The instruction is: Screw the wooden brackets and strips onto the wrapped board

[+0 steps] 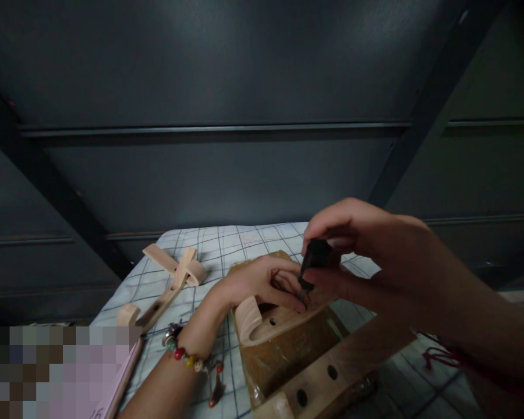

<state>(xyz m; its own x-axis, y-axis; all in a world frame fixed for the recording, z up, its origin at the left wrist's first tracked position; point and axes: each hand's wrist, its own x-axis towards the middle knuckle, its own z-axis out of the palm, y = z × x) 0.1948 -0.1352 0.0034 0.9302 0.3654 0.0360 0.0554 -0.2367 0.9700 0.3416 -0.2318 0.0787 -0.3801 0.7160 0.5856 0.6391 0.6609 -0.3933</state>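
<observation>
My right hand (375, 250) grips a short black-handled screwdriver (315, 262), held at a steep tilt with its tip pointing down. Beneath the tip lies a curved wooden hook piece (257, 329) with a round hole and an upturned end. My left hand (262, 279) rests over this piece, fingers curled and holding it close to the screwdriver tip. Whether a screw sits between those fingertips is too small and dark to tell. The wooden piece lies on a brown block wrapped in clear film (279, 361).
A flat wooden bar (318, 384) with dark holes crosses the front of the block. At the left lies an assembled wooden hook rack (174, 285). A checked cloth (231, 238) covers the table, with a dark metal wall (227, 180) behind. A pinkish sheet (109, 372) sits lower left, partly pixelated.
</observation>
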